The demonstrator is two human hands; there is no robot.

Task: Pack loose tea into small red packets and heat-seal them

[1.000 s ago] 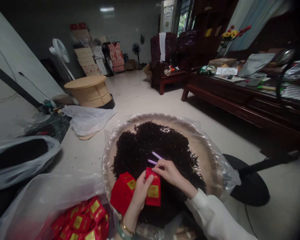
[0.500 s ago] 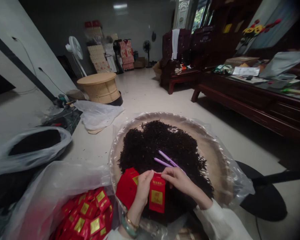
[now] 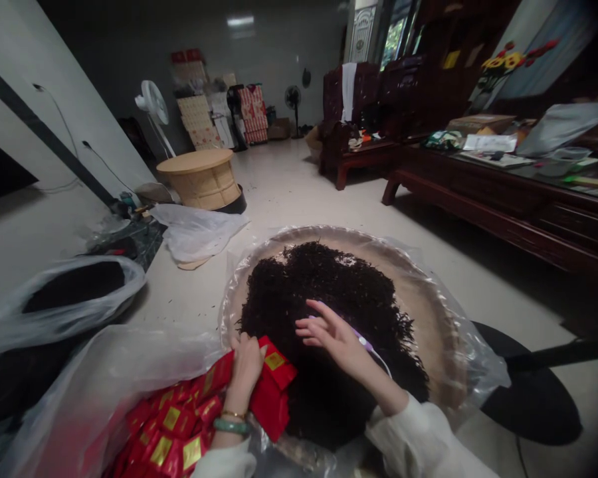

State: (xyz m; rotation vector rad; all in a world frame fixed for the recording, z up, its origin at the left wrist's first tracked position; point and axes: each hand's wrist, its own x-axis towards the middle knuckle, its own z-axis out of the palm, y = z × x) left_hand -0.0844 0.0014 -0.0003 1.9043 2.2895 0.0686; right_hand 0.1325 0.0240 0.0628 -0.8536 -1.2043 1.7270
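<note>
My left hand (image 3: 246,372), wearing a green bangle and a thin gold-coloured one, is closed on a red packet (image 3: 218,377) with a gold label. It is above the near left rim of a wide round tray (image 3: 431,318) lined with clear plastic. Right beside that hand, more red packets (image 3: 272,398) lie on the tray's edge. My right hand (image 3: 331,335) is open, fingers apart, over a heap of dark dried leaves (image 3: 323,279). Partly hidden behind it is a slim purple flat iron (image 3: 363,340) with a pale cord.
A plastic bag (image 3: 144,352) with many red packets (image 3: 172,418) is at lower left. Behind it sits another bag of dark leaves (image 3: 77,285). A round wooden drum-shaped table (image 3: 199,176) stands beyond, a black stand base (image 3: 533,392) at right, and a long dark wooden table (image 3: 498,189) farther back.
My left hand has carried the red packet left and down toward the bag. My right hand has let go of its top edge and opened over the leaves, covering part of the flat iron.
</note>
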